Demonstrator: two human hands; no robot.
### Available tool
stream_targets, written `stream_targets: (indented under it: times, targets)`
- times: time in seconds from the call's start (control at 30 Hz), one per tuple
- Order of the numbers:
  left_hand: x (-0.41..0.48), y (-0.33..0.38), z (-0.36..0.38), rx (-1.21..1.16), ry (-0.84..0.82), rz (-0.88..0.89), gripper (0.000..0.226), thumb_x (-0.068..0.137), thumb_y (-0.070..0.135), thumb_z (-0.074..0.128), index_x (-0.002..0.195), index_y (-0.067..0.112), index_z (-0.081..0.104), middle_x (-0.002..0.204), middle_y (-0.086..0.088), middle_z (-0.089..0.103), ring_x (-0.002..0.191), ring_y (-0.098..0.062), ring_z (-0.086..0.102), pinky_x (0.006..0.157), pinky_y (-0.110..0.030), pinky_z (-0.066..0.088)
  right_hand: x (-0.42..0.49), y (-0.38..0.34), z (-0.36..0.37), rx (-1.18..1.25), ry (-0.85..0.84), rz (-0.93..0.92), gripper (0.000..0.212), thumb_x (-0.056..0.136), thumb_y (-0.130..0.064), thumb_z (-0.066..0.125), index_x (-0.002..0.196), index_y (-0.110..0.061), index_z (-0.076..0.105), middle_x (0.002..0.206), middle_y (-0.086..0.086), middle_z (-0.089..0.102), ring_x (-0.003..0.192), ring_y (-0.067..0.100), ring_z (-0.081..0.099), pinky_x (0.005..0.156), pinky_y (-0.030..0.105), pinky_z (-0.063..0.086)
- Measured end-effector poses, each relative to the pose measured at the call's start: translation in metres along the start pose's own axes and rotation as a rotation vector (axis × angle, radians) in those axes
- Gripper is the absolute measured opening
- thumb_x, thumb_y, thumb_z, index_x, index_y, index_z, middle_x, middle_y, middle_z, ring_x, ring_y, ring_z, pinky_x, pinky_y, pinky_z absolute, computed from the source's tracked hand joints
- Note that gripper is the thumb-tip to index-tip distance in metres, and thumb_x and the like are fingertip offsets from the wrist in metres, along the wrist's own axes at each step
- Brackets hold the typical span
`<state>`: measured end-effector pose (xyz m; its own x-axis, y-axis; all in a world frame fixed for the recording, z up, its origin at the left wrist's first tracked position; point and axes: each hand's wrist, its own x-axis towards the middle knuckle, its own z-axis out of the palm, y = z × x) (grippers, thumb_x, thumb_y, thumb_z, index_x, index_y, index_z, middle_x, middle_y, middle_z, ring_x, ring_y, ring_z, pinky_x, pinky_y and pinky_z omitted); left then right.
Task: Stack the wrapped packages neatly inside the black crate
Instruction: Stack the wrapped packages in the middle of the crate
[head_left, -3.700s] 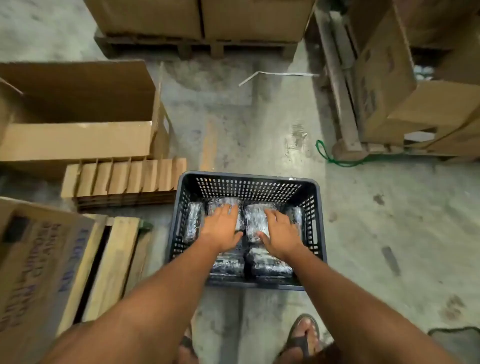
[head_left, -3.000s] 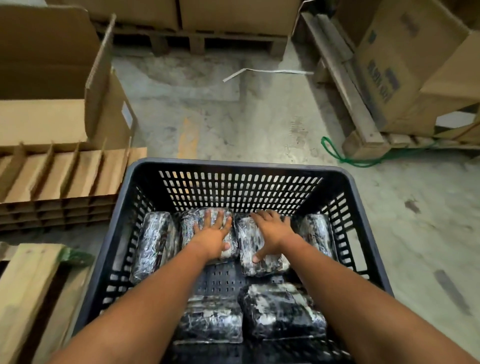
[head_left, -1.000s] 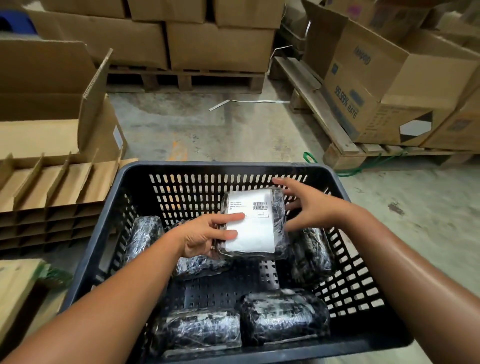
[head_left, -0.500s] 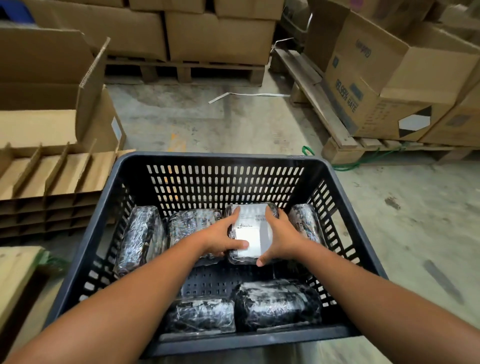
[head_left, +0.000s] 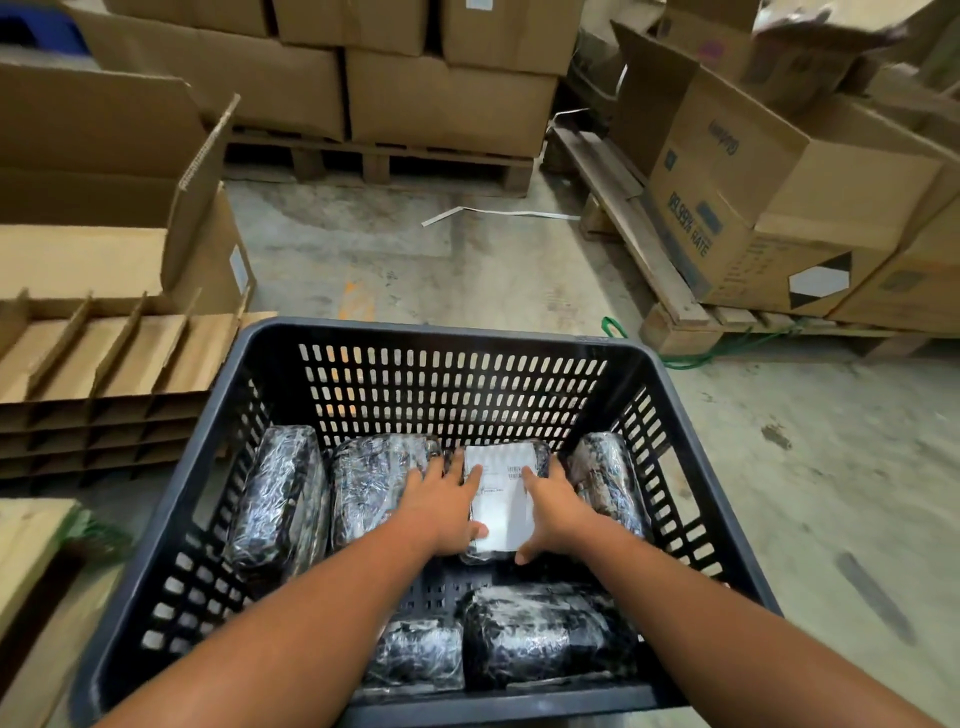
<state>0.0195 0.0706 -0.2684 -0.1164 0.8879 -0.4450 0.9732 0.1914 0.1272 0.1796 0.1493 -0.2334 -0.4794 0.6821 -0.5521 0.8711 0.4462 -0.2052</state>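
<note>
The black crate (head_left: 447, 338) stands on the floor right below me. Several plastic-wrapped dark packages lie on its bottom: a far row with one at the left (head_left: 275, 499), one beside it (head_left: 374, 478) and one at the right (head_left: 605, 478), plus two near ones (head_left: 545, 634). A package with a white label facing up (head_left: 501, 499) lies in the far row. My left hand (head_left: 441, 506) rests on its left side and my right hand (head_left: 556, 512) on its right side, both gripping it.
An open cardboard box (head_left: 119, 208) and stacked cardboard dividers (head_left: 104, 374) are at the left. Boxes on wooden pallets stand behind (head_left: 441, 88) and at the right (head_left: 753, 197). A green cord (head_left: 691, 358) lies by the right pallet. Bare concrete floor lies ahead.
The labelled package, held above the crate a second ago, has come down into the far row between two packages. Both hands stay on it, now pressing flatter.
</note>
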Motion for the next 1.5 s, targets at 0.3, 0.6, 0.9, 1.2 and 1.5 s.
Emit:
stream_targets:
  times: [0.3, 0.6, 0.9, 1.2, 1.5]
  targets:
    - [0.001, 0.008, 0.002, -0.139, 0.024, 0.119, 0.094, 0.094, 0.042, 0.066, 0.162, 0.024, 0.005, 0.17, -0.01, -0.009, 0.157, -0.031, -0.004, 0.12, -0.062, 0.0, -0.037, -0.005, -0.085, -0.123, 0.409, -0.018, 0.065, 0.084, -0.028, 0.084, 0.143, -0.018, 0.058, 0.14, 0.01, 0.057, 0.129, 0.032, 0.056, 0.103, 0.049, 0.053]
    - [-0.001, 0.012, 0.003, -0.055, -0.013, 0.166, 0.088, 0.097, 0.046, 0.06, 0.162, 0.029, 0.004, 0.169, -0.006, -0.013, 0.156, -0.031, -0.009, 0.119, -0.063, 0.0, -0.055, 0.012, -0.076, -0.185, 0.24, 0.143, 0.088, 0.088, -0.037, 0.082, 0.156, -0.012, 0.032, 0.137, 0.022, 0.057, 0.125, 0.04, 0.057, 0.103, 0.047, 0.05]
    - [-0.005, 0.012, -0.002, -0.067, -0.044, 0.212, 0.082, 0.098, 0.05, 0.056, 0.161, 0.038, 0.006, 0.17, 0.002, -0.01, 0.155, -0.033, -0.01, 0.118, -0.067, -0.001, -0.043, 0.018, -0.069, 0.14, 0.237, 0.071, 0.093, 0.084, -0.032, 0.084, 0.161, -0.03, 0.032, 0.145, 0.014, 0.057, 0.109, 0.025, 0.067, 0.089, 0.032, 0.053]
    - [-0.019, 0.017, -0.034, -0.659, 0.123, 0.378, 0.124, 0.067, 0.082, 0.071, 0.161, 0.041, 0.001, 0.169, 0.018, 0.004, 0.154, -0.007, 0.01, 0.126, -0.041, 0.016, -0.049, 0.035, -0.112, 0.322, 0.348, 0.066, 0.097, 0.069, -0.035, 0.095, 0.154, -0.027, 0.05, 0.152, 0.009, 0.055, 0.139, 0.029, 0.052, 0.111, 0.038, 0.044]
    - [-0.031, 0.052, -0.052, -0.781, 0.368, 0.408, 0.123, 0.083, 0.028, 0.08, 0.153, 0.054, -0.017, 0.164, -0.005, 0.031, 0.134, -0.017, 0.052, 0.108, -0.043, 0.05, -0.046, 0.016, -0.146, 0.937, 0.401, 0.013, 0.082, 0.081, -0.024, 0.09, 0.151, -0.014, 0.049, 0.135, 0.011, 0.06, 0.085, 0.028, 0.075, 0.048, 0.037, 0.061]
